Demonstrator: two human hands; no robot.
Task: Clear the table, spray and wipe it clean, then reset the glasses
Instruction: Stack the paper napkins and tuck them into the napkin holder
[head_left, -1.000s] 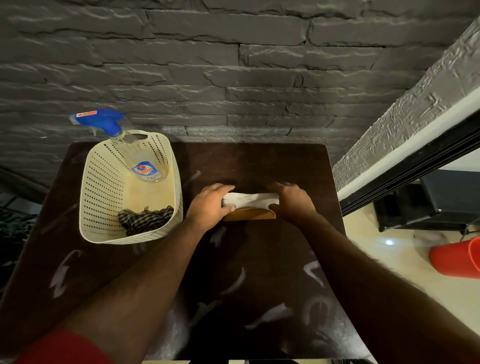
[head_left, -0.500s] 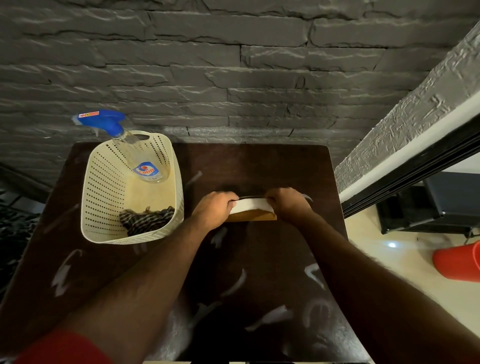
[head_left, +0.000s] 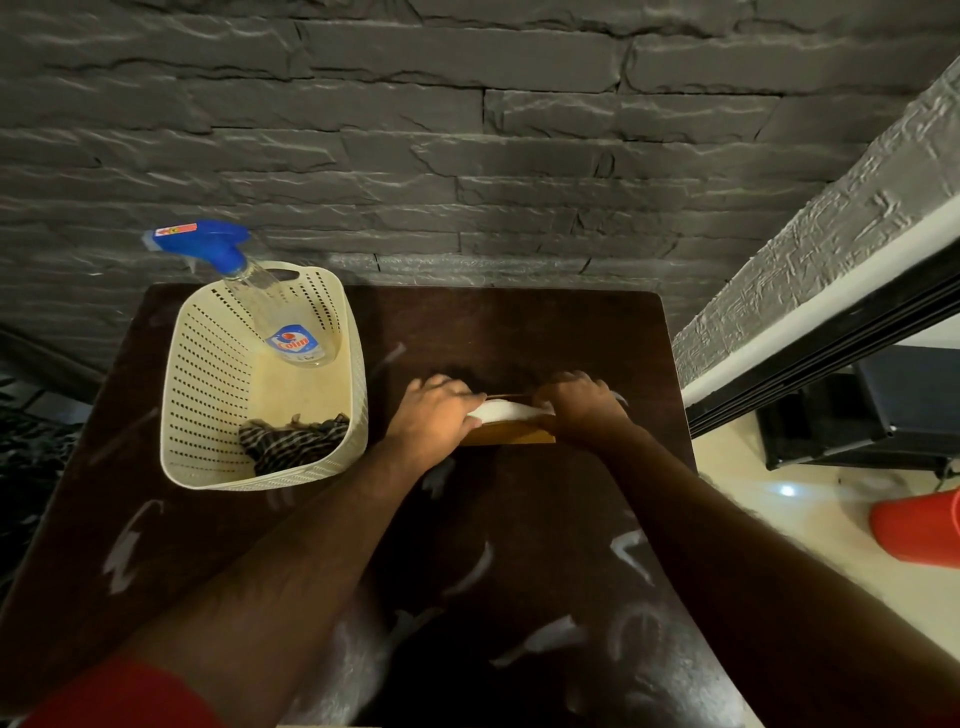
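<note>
At the table's (head_left: 519, 332) centre, a wooden holder (head_left: 506, 432) of white napkins (head_left: 506, 410) is gripped at both ends by the left hand (head_left: 434, 415) and right hand (head_left: 582, 408). The basket (head_left: 208, 395) is seen at ten o'clock.

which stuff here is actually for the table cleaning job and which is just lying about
For the job:
- table
- spray bottle in the basket
- checked cloth in the basket
- napkin holder, gripped by left hand and right hand

Just lying about:
- red tub on the floor
- black stand
</note>
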